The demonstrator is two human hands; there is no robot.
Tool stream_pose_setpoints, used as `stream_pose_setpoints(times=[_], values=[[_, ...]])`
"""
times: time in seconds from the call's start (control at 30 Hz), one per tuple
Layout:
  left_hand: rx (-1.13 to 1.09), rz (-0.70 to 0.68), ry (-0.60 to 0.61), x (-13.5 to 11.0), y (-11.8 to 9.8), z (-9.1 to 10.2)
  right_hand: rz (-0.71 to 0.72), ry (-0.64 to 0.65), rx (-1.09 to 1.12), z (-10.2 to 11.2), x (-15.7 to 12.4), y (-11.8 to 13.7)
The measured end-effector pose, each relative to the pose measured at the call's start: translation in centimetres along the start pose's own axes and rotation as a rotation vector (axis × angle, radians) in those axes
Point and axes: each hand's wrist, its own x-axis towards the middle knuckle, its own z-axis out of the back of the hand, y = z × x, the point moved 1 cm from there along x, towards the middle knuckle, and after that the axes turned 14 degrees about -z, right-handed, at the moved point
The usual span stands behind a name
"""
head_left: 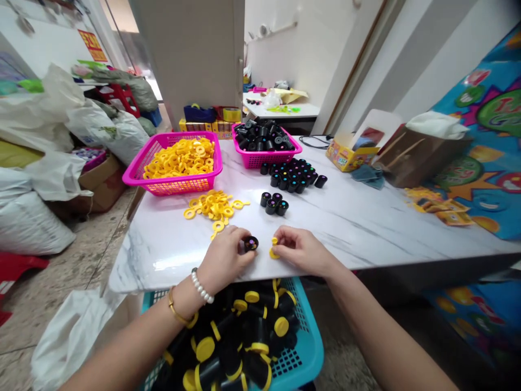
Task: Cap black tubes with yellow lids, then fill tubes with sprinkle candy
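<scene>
Just below mid-frame, the left hand (226, 253) pinches a cup (251, 244), the right hand (304, 251) a yellow piece (274, 240). A slack grip could drop either (the tabletop (157, 247) edge is near) into the lower basket (312, 353).

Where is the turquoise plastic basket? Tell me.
Bottom centre of the head view: the turquoise plastic basket sits below the white marbled tabletop, left hand and right hand.
</scene>
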Motion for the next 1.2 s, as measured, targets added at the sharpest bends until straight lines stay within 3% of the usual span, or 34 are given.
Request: stream_pose_setpoints(times=[0.1,0.2,0.47,1.0,1.1,1.2], values=[[-0.076,0.028,-0.05,-1.8,0.0,0.0,-0.005,0.094,0.231,-0.8,0.4,1.0],[-0.109,-0.008,-0.091,-1.9,0.3,-0.5,-0.022,0.144,0.363,-2.0,1.5,2.1],[-0.063,-0.058,-0.066,-1.9,0.7,-0.7,-0.108,0.033,0.323,-4.1,2.5,2.6],[-0.005,0.002,-0.053,-1.8,0.3,-0.4,-0.044,0.093,0.237,-4.3,2.8,2.6],[-0.166,0.035,0.005,-1.7,-0.1,0.2,-0.046,0.115,0.219,-4.2,2.7,2.7],[-0.537,0.206,0.075,-1.4,-0.3,0.2,-0.069,0.153,0.209,-4.1,2.5,2.5]])
